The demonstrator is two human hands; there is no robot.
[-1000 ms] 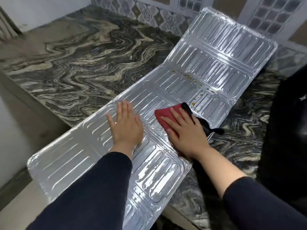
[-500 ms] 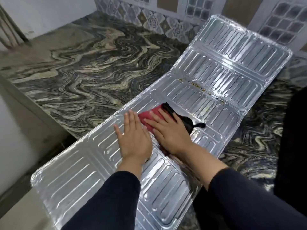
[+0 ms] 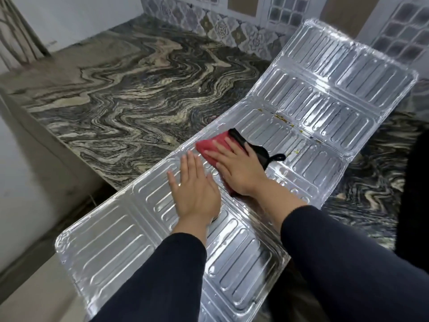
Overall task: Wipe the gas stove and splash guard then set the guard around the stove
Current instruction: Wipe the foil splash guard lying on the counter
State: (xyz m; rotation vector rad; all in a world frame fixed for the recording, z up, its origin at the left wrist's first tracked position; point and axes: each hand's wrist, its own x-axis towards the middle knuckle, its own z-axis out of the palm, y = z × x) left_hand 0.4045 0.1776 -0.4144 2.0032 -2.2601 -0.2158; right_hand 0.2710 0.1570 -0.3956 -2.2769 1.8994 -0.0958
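Since half a second ago your right hand (image 3: 241, 169) has slid the cloth (image 3: 216, 146) further toward the left edge of the splash guard (image 3: 325, 112), and your left hand has stayed planted where it was. Your right hand lies flat, palm down, fingers (image 3: 214, 155) stretched out and slightly apart, pressing the cloth against the ribbed foil; it does not pinch anything. The cloth is red where it shows ahead of your fingertips and black along its far side, with a small black loop (image 3: 277, 157) sticking out to the right. Your left hand (image 3: 195, 191) is just beside the right, also flat and open on the guard, fingers extended and close together, thumb out to the left, holding the sheet down.

You have the splash guard unfolded and lying across the marble counter (image 3: 127, 101), its near panel overhanging the counter's front edge toward you and its far panel tilted upward against the tiled wall (image 3: 220, 26). Yellowish spots (image 3: 284, 119) sit along the fold line beyond the cloth. Your dark sleeves (image 3: 348, 263) cover both forearms.
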